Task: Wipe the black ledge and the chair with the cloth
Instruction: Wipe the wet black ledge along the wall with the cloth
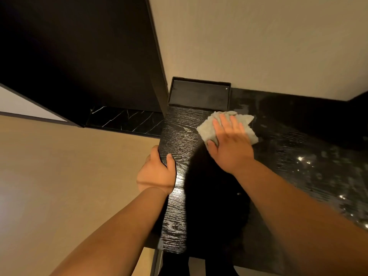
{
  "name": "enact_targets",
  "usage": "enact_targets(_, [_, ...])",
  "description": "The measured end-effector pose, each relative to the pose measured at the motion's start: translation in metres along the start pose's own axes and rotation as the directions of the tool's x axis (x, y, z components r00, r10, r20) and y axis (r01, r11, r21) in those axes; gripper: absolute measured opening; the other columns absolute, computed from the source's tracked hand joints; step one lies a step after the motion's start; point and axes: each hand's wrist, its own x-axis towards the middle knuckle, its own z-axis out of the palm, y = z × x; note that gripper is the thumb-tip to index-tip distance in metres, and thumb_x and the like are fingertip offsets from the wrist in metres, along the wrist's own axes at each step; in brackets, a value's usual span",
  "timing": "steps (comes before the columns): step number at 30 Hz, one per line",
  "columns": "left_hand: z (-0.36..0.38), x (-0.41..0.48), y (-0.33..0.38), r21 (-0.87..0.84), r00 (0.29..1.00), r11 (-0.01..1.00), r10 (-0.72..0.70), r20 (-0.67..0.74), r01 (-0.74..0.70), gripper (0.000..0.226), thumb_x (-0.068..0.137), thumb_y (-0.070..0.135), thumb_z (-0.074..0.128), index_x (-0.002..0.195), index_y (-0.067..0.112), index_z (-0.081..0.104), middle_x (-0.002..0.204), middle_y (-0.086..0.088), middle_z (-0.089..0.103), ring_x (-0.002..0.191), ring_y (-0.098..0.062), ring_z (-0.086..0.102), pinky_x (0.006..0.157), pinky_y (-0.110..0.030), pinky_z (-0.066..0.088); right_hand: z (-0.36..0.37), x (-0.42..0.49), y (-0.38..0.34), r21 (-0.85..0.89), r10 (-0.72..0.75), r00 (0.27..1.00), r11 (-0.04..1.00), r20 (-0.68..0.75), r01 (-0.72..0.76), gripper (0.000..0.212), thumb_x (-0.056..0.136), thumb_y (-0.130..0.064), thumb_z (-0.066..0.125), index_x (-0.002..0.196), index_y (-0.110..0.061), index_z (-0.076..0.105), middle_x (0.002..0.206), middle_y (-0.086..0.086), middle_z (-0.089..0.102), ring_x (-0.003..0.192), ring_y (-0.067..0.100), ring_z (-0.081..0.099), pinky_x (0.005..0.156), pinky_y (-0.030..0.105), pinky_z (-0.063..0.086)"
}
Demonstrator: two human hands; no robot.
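Observation:
The black wood-grain ledge (179, 136) runs from the bottom centre up to the beige wall and spreads to the right. A crumpled pale cloth (205, 129) lies on it near the wall. My right hand (229, 142) presses flat on the cloth, fingers spread toward the wall. My left hand (157, 172) grips the ledge's left edge, thumb on top and fingers wrapped under. No chair is in view.
A shallow black tray (199, 94) sits on the ledge against the wall, just beyond the cloth. A lower black marble shelf (127, 120) lies to the left. A beige panel (69, 176) fills the left side. Dark trouser legs (199, 265) show below the ledge.

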Motion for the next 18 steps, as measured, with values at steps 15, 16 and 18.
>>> enact_targets(15, [0.002, -0.003, 0.002, -0.007, 0.992, 0.997, 0.077, -0.097, -0.078, 0.069, 0.094, 0.059, 0.027, 0.156, 0.03, 0.037, 0.129, -0.007, 0.062, 0.095, -0.038, 0.067, 0.069, -0.038, 0.043, 0.004, -0.002, 0.002, 0.044, -0.262, 0.963, 0.965, 0.067, 0.26, 0.074, 0.094, -0.061, 0.041, 0.159, -0.027, 0.033, 0.168, 0.007, 0.023, 0.155, 0.037, 0.014, 0.127, 0.053, 0.009])
enact_targets(16, [0.003, -0.003, 0.0, -0.008, 0.992, 0.997, 0.08, -0.093, -0.081, 0.067, 0.095, 0.058, 0.028, 0.155, 0.03, 0.036, 0.129, -0.007, 0.063, 0.096, -0.038, 0.067, 0.07, -0.039, 0.044, 0.004, 0.005, 0.003, 0.043, -0.182, 0.979, 0.983, 0.087, 0.179, 0.074, 0.094, -0.061, 0.037, 0.161, -0.029, 0.028, 0.17, 0.005, 0.018, 0.156, 0.035, 0.009, 0.127, 0.052, 0.004])
enact_targets(18, [0.003, -0.001, -0.001, -0.016, 0.993, 0.996, 0.082, -0.089, -0.084, 0.062, 0.099, 0.056, 0.031, 0.155, 0.031, 0.035, 0.126, -0.007, 0.065, 0.095, -0.038, 0.067, 0.07, -0.039, 0.044, 0.009, 0.01, -0.005, 0.036, -0.055, 0.994, 0.998, 0.095, 0.052, 0.076, 0.093, -0.06, 0.028, 0.162, -0.03, 0.023, 0.171, 0.003, 0.013, 0.157, 0.033, 0.004, 0.127, 0.051, 0.0])
